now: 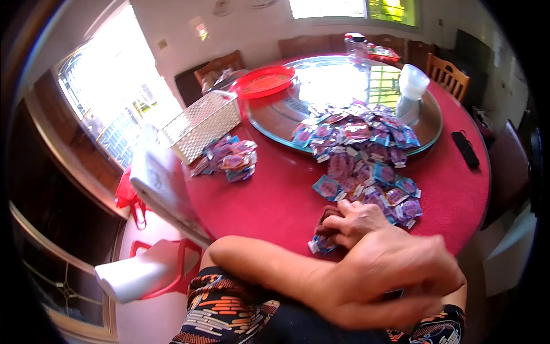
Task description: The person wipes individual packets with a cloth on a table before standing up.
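My left hand [395,281] reaches across my lap to the right, its fingers curled and blurred. Anything held in it is hidden. Behind it, at the table's near edge, my right hand [358,223] has its fingers bent over a small blue and purple packet [325,245]. A large heap of similar small packets [358,135] spills from the glass turntable onto the red table, down to my right hand. Another, smaller pile of packets [232,157] lies to the left.
A white woven basket [200,126] stands by the smaller pile. The glass turntable [272,123] carries a red tray [263,82], white cups [412,83] and jars [356,45]. A black object [465,150] lies at the table's right. Left of my legs is a red and white bag [152,266].
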Demonstrator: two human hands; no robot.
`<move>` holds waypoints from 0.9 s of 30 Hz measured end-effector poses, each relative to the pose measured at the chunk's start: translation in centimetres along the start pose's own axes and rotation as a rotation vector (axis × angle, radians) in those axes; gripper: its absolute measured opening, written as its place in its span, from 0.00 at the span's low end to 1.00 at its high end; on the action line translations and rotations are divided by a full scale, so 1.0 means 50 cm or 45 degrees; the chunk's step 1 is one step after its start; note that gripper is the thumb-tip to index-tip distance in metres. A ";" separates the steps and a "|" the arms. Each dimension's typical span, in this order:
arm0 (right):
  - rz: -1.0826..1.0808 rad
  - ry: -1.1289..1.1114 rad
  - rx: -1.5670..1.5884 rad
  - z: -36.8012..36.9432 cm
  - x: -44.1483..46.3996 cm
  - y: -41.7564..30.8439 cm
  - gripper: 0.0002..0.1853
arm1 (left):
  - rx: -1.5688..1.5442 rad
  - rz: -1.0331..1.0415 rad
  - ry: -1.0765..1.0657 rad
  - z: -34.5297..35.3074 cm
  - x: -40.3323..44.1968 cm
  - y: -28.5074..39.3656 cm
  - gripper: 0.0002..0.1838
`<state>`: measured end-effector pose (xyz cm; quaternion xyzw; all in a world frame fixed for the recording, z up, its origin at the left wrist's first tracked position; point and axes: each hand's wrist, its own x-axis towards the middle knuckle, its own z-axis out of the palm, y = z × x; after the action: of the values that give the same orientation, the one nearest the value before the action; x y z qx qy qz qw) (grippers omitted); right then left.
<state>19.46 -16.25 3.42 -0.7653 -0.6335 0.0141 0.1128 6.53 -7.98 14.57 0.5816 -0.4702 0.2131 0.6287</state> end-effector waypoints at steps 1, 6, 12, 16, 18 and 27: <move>-0.012 0.025 -0.027 0.006 -0.001 0.003 0.19 | 0.112 -0.077 0.006 -0.004 0.002 -0.001 0.08; -0.061 0.210 -0.083 0.074 -0.012 0.045 0.17 | 0.477 -0.210 0.152 -0.051 -0.084 -0.073 0.09; -0.005 0.192 0.084 0.000 -0.003 -0.001 0.13 | 1.396 -0.731 0.318 -0.129 -0.299 0.002 0.11; -0.028 0.266 0.068 0.008 -0.004 -0.001 0.15 | 1.557 -0.836 0.313 -0.104 -0.359 0.013 0.12; -0.030 0.261 0.096 0.008 -0.003 0.001 0.15 | 1.590 -0.820 0.333 -0.086 -0.358 0.006 0.12; -0.013 0.192 0.146 -0.001 0.000 -0.002 0.12 | 1.882 -0.938 0.111 -0.062 -0.330 -0.032 0.11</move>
<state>19.37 -16.26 3.47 -0.7533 -0.6252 -0.0077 0.2039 1.17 -0.87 0.26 0.9531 0.0369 0.2701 0.1313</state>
